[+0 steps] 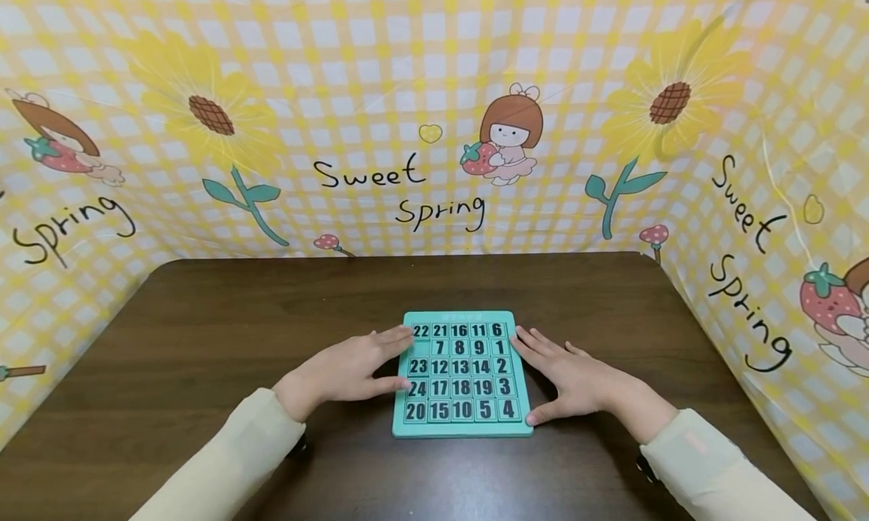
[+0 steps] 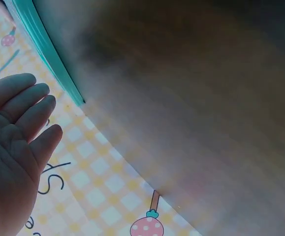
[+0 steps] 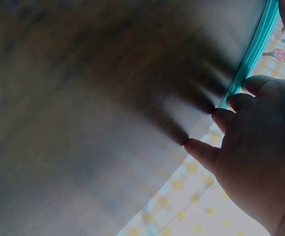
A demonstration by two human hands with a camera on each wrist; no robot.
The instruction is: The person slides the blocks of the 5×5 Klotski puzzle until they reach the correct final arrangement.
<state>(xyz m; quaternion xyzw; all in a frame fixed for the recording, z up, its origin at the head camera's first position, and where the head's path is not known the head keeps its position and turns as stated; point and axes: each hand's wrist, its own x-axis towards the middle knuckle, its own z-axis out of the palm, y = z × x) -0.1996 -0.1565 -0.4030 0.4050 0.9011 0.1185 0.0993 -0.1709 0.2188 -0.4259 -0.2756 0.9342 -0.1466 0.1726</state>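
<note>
A teal sliding number puzzle (image 1: 462, 430) lies flat on the table in the head view. Its black-numbered square tiles sit in rows, with a gap (image 1: 422, 348) at the left of the second row, under tile 22 (image 1: 421, 331). At the puzzle's left side my left hand (image 1: 346, 366) has its fingers stretched out, fingertips and thumb at the rim. Against the right rim, my right hand (image 1: 573, 381) spreads its fingers, thumb near the lower corner. The left wrist view shows the left palm (image 2: 9, 137) beside the teal edge (image 2: 53, 56); the right wrist view shows right fingertips touching the table and edge (image 3: 250, 56).
The dark wooden table (image 1: 285, 295) extends around the puzzle. A yellow checked cloth (image 1: 380, 76) with flowers and lettering stands as walls behind and on both sides. Pale sleeves (image 1: 231, 445) cover both forearms.
</note>
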